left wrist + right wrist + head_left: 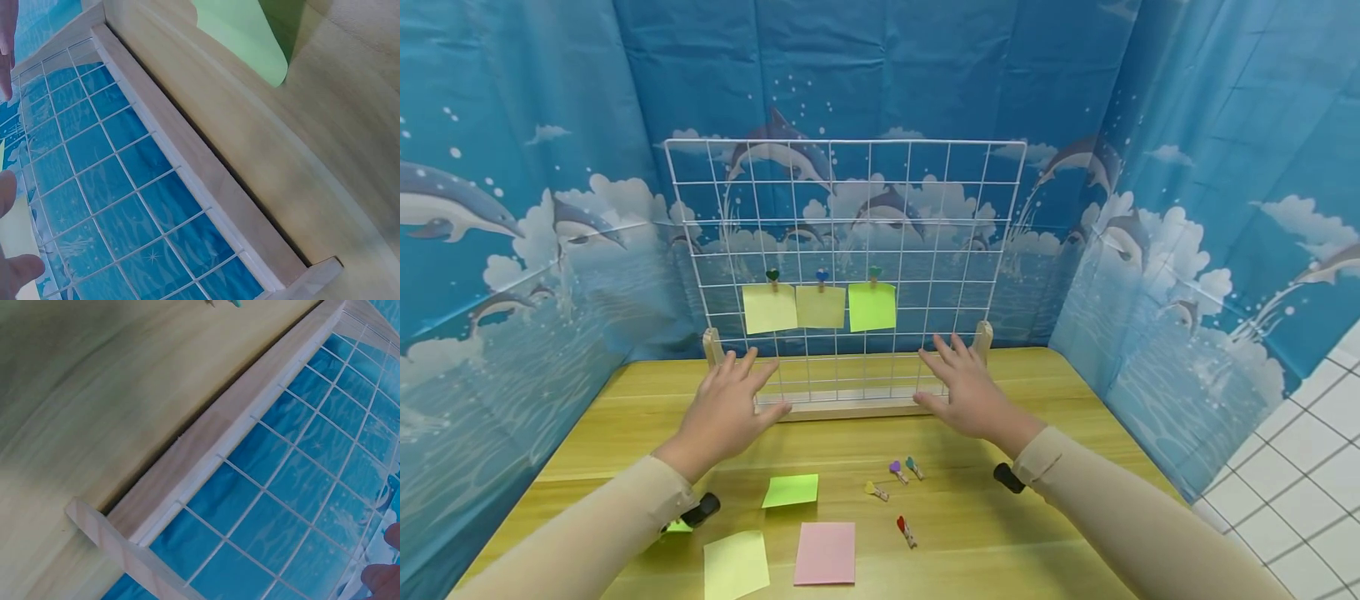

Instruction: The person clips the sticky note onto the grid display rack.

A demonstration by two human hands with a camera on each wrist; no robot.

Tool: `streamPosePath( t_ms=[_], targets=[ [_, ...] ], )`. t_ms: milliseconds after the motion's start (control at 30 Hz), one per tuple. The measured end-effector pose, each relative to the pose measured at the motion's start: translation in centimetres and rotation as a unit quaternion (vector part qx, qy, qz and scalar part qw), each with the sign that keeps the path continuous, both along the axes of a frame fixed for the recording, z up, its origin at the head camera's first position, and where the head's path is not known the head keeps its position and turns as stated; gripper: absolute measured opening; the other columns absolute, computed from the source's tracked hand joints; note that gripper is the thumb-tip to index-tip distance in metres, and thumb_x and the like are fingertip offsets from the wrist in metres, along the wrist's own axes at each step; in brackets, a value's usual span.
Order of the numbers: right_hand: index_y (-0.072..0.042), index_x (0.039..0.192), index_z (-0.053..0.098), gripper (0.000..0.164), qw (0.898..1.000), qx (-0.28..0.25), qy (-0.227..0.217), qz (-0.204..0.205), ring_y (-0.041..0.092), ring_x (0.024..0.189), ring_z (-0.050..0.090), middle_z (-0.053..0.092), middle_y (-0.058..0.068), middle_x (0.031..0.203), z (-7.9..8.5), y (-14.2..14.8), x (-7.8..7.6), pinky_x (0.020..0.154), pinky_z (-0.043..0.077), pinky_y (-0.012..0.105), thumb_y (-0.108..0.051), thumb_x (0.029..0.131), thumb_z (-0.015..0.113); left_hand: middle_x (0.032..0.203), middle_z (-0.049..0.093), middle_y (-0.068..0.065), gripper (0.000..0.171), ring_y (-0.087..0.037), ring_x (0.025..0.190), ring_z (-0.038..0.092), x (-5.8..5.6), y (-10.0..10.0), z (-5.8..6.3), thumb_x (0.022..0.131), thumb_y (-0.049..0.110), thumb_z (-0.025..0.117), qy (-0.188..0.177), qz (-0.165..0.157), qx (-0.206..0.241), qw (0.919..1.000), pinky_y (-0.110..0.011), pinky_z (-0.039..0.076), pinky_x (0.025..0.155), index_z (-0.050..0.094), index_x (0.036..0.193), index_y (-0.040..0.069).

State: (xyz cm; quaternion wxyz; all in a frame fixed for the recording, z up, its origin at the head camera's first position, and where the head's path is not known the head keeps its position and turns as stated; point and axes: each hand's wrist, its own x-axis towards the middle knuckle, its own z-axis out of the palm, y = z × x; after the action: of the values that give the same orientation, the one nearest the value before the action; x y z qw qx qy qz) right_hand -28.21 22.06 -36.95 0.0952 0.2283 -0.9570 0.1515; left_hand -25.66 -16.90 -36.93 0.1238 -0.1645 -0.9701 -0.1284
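Note:
A white wire grid panel stands upright in a wooden base. Three sticky notes hang on it in a row: a pale yellow one, a duller yellow one and a bright green one. Heart-topped mini clothespins in dark green, blue and teal pin them. My left hand, fingers spread, is at the grid's lower left. The right hand mirrors it at the lower right, fingers also spread. Nothing is held in either; fingers show at the left wrist view's edge.
On the wooden table lie mini clothespins in purple, teal, yellow and red. Nearer me are a green note, a yellow note and a pink note. Another green note is partly hidden by my left wrist.

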Motion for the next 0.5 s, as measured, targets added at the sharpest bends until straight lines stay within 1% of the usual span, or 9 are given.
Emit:
streamPosePath(
  t_ms=[100, 300, 500],
  targets=[
    [-0.019, 0.168, 0.031, 0.079, 1.000, 0.002, -0.001, 0.001, 0.048, 0.163, 0.003, 0.013, 0.016, 0.177, -0.4, 0.1, 0.1, 0.126, 0.006, 0.075, -0.052, 0.104, 0.063, 0.172, 0.026, -0.024, 0.077, -0.056, 0.158, 0.015, 0.1, -0.1, -0.3, 0.101, 0.060, 0.061, -0.003, 0.000, -0.003, 1.0000, -0.071, 0.013, 0.127, 0.041, 0.164, 0.019],
    [-0.015, 0.167, 0.033, 0.079, 1.000, 0.020, 0.013, 0.005, 0.049, 0.162, 0.005, 0.014, 0.018, 0.176, -1.2, 0.3, 0.4, 0.126, 0.006, 0.075, -0.053, 0.104, 0.062, 0.172, 0.025, -0.022, 0.079, -0.057, 0.158, 0.013, 0.2, -0.3, -1.1, 0.101, 0.064, 0.059, -0.008, -0.003, -0.007, 0.9999, -0.070, 0.011, 0.127, 0.040, 0.164, 0.021],
    [-0.014, 0.166, 0.033, 0.080, 1.000, 0.019, 0.010, 0.008, 0.050, 0.162, 0.005, 0.014, 0.019, 0.176, -1.8, 0.3, 0.7, 0.126, 0.006, 0.074, -0.051, 0.103, 0.065, 0.171, 0.027, -0.024, 0.079, -0.059, 0.157, 0.015, 0.5, -0.5, -1.9, 0.099, 0.064, 0.061, -0.001, -0.003, -0.011, 0.9999, -0.073, 0.015, 0.125, 0.042, 0.163, 0.020]
  ],
)
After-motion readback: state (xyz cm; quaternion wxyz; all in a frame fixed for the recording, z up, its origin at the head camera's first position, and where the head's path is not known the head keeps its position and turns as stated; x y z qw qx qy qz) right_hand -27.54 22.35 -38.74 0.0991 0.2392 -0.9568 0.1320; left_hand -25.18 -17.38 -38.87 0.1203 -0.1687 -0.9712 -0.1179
